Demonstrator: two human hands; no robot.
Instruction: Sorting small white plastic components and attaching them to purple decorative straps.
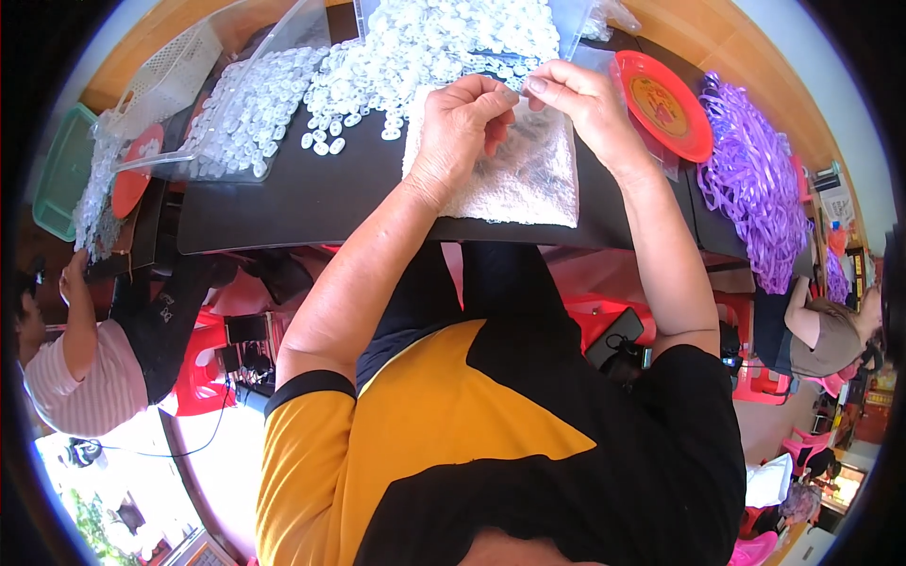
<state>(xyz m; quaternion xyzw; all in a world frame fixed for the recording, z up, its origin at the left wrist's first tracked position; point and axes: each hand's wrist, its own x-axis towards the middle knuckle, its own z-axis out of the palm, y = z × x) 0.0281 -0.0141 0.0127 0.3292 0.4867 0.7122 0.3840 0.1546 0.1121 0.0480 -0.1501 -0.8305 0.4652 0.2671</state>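
Above a pale towel at the near edge of the dark table, my two hands meet almost tip to tip. My left hand is closed, thumb against forefinger, its other fingers curled. The fingers of my right hand are also pinched together, right beside the left fingertips. Whatever lies between them is too small to make out. Small dark marks or bits show on the towel beneath. Just beyond my hands spreads a large heap of small, white, oval plastic pieces.
More oval pieces fill a clear plastic box on the left. A red round plate and a bundle of purple ribbons lie to the right. Farther left are a white basket and green tray. People sit on both sides.
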